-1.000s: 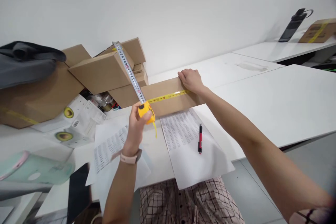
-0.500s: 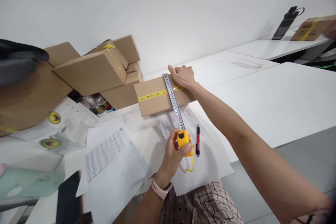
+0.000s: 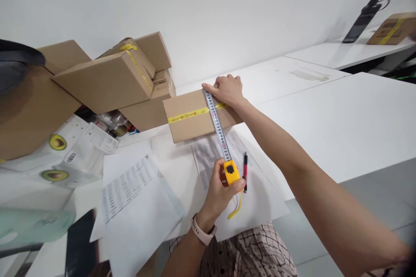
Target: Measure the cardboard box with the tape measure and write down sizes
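Observation:
My left hand [image 3: 221,190] grips a yellow tape measure [image 3: 230,172] over the printed sheets. Its silver blade [image 3: 217,122] runs up and away across a flat cardboard box [image 3: 190,114] sealed with yellow tape. My right hand [image 3: 225,90] rests on the box's far edge, fingers curled, pinning the blade's end there. The blade crosses the box's short side, over the yellow tape strip. A red and black pen [image 3: 245,172] lies just right of the tape measure.
A pile of cardboard boxes [image 3: 107,80] leans at the left. White cartons with avocado prints [image 3: 65,156] lie below them. Printed sheets [image 3: 133,190] cover the table's [image 3: 341,125] near edge. A far desk holds another box [image 3: 391,29] and a dark bottle [image 3: 360,20].
My left hand swung the tape measure from the pile at the left over to the flat box, then drew it slightly nearer the box. My right hand took the blade's end at the far edge.

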A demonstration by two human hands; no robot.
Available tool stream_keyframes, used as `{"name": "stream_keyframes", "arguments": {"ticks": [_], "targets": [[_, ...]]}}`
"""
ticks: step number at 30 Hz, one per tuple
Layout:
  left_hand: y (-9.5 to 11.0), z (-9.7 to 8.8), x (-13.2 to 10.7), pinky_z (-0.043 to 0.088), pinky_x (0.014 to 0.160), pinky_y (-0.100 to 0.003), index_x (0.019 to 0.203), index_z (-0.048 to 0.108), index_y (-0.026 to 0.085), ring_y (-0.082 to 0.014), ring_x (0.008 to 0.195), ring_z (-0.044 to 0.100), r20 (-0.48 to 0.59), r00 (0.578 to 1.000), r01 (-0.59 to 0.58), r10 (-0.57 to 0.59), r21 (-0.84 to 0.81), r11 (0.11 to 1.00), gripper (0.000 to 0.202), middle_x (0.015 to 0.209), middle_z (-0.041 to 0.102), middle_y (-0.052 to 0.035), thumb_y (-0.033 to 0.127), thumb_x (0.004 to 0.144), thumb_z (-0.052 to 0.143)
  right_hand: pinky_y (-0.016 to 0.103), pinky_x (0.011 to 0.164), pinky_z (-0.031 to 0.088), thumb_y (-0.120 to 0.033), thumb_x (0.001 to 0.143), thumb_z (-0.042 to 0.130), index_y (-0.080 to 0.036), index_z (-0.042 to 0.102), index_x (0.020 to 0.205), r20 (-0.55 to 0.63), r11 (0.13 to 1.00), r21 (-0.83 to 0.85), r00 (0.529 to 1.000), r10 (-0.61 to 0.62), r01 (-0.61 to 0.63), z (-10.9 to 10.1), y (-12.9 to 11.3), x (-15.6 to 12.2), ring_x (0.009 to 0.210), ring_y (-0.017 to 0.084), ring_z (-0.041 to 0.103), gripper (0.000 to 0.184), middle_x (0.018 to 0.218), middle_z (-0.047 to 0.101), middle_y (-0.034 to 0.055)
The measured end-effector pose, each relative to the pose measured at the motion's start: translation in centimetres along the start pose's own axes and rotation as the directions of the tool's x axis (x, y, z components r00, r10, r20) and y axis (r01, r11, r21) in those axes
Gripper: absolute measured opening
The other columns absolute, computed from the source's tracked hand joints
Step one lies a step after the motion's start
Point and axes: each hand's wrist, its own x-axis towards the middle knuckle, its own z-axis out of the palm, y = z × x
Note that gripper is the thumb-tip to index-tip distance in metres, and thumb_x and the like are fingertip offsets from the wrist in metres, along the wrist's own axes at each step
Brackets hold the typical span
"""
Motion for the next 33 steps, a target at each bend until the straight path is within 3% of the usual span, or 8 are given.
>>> {"name": "stream_keyframes", "arguments": {"ticks": [10,14,19,22,25,27,29,33], "targets": [[-1.9,-2.7,-4.9,0.055,0.091,-0.039,0.135,0.043,0.028,-0.0246,0.106,0.066,-0.092,0.995,-0.039,0.038,-0.011,0.999,0.083,0.137,0.059,-0.0125,0.037,0.068,0.089,0.058,0.104,0.03,-0.066,0.101,0.011,-0.016,0.067,0.107,-0.048,0.994,-0.097,0.997,-0.058,0.053,0.6,0.6,-2.1,0.117,0.038,0.051,0.075,0.101,0.064,0.0153],[-2.7,-4.0,-6.4,0.053,0.094,-0.04,0.135,0.043,0.025,-0.0256,0.109,0.064,-0.094,0.996,0.002,0.004,0.059,0.998,0.082,0.136,0.058,-0.0144,0.035,0.068,0.089,0.057,0.104,0.028,-0.064,0.101,0.011,-0.019,0.065,0.117,-0.11,0.992,-0.123,0.993,-0.043,0.029,0.5,1.1,-7.5,0.124,0.04,0.047,0.072,0.115,0.063,0.0163],[-2.7,-4.2,-6.3,0.053,0.091,-0.038,0.133,0.046,0.024,-0.0245,0.105,0.064,-0.042,0.999,-0.016,0.021,0.12,0.993,0.078,0.125,0.063,-0.0106,0.034,0.068,0.088,0.055,0.105,0.029,-0.057,0.103,0.02,-0.021,0.065,0.123,-0.019,0.996,-0.078,0.999,-0.037,0.035,0.2,2.1,-14.8,0.126,0.037,0.049,0.061,0.129,0.063,0.0165],[-2.3,-3.8,-6.6,0.054,0.085,-0.034,0.133,0.047,0.024,-0.0225,0.099,0.064,0.0,1.0,-0.019,0.02,0.212,0.977,0.077,0.117,0.064,-0.0076,0.033,0.068,0.088,0.054,0.103,0.036,-0.056,0.104,0.009,-0.025,0.066,0.122,0.0,0.992,0.119,0.999,0.038,-0.037,-1.7,2.2,-16.0,0.123,0.032,0.055,0.067,0.124,0.067,0.0121],[-1.7,-3.1,-7.4,0.055,0.079,-0.034,0.136,0.048,0.025,-0.0226,0.092,0.064,0.09,0.996,-0.028,-0.007,0.386,0.922,0.078,0.111,0.066,-0.0064,0.033,0.069,0.087,0.049,0.092,0.048,-0.06,0.101,-0.005,-0.025,0.069,0.113,-0.03,0.857,0.501,0.987,0.159,-0.123,-5.4,2.1,-15.7,0.109,0.029,0.065,0.083,0.109,0.071,0.0098],[-1.3,-2.6,-8.0,0.056,0.08,-0.038,0.137,0.049,0.027,-0.0249,0.093,0.065,0.163,0.987,-0.089,0.005,0.506,0.858,0.078,0.11,0.066,-0.0064,0.035,0.069,0.086,0.044,0.08,0.051,-0.068,0.101,0.012,-0.028,0.071,0.106,-0.101,0.753,0.654,0.979,0.175,-0.067,-8.2,2.2,-15.8,0.097,0.027,0.069,0.072,0.098,0.071,0.0083],[-1.0,-2.3,-8.4,0.056,0.087,-0.042,0.138,0.049,0.029,-0.0275,0.099,0.064,0.23,0.972,-0.172,0.042,0.582,0.795,0.078,0.114,0.065,-0.007,0.035,0.069,0.086,0.042,0.066,0.049,-0.072,0.097,0.033,-0.031,0.072,0.1,-0.187,0.742,0.67,0.963,0.194,-0.019,-10.3,2.4,-16.7,0.084,0.026,0.069,0.057,0.089,0.069,0.0084],[-1.4,-2.4,-8.9,0.054,0.095,-0.044,0.147,0.039,0.032,-0.0289,0.114,0.06,0.222,0.968,-0.227,0.113,0.598,0.769,0.088,0.135,0.054,-0.0111,0.03,0.071,0.085,0.039,0.049,0.041,-0.072,0.092,0.047,-0.034,0.069,0.089,-0.183,0.694,0.719,0.954,0.239,-0.036,-11.0,2.5,-20.2,0.058,0.021,0.059,0.044,0.076,0.064,0.0069]]}}
